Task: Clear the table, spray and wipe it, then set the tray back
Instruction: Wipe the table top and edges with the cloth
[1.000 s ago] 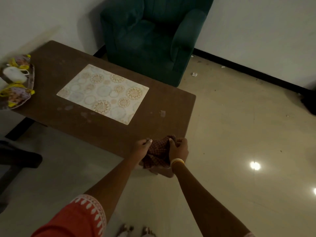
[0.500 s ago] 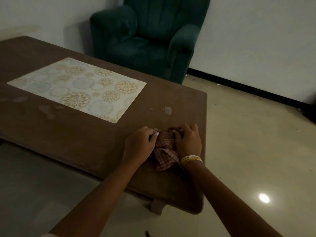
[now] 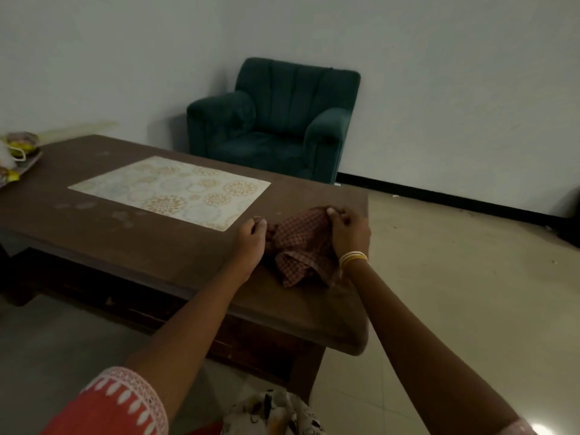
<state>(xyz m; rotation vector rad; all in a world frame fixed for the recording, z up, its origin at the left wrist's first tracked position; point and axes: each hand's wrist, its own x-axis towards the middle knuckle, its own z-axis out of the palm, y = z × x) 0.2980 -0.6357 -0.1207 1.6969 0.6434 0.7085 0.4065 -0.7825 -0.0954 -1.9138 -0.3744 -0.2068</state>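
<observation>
A red checked cloth (image 3: pixel 298 246) lies bunched on the right end of the brown wooden table (image 3: pixel 157 246). My left hand (image 3: pixel 251 243) grips its left edge and my right hand (image 3: pixel 348 233), with yellow bangles at the wrist, pinches its upper right corner. The cloth is stretched a little between the two hands. A patterned tray (image 3: pixel 18 158) holding yellow and white items sits at the table's far left corner, partly cut off by the frame.
A pale floral inlay (image 3: pixel 169 189) fills the table's middle, with faint smudges (image 3: pixel 122 215) in front of it. A dark green armchair (image 3: pixel 276 120) stands against the wall behind the table. Tiled floor spreads to the right.
The view has risen and pulled back, bringing the tray and the whole armchair into sight. My hands have drawn apart, spreading the bunched cloth wider on the table.
</observation>
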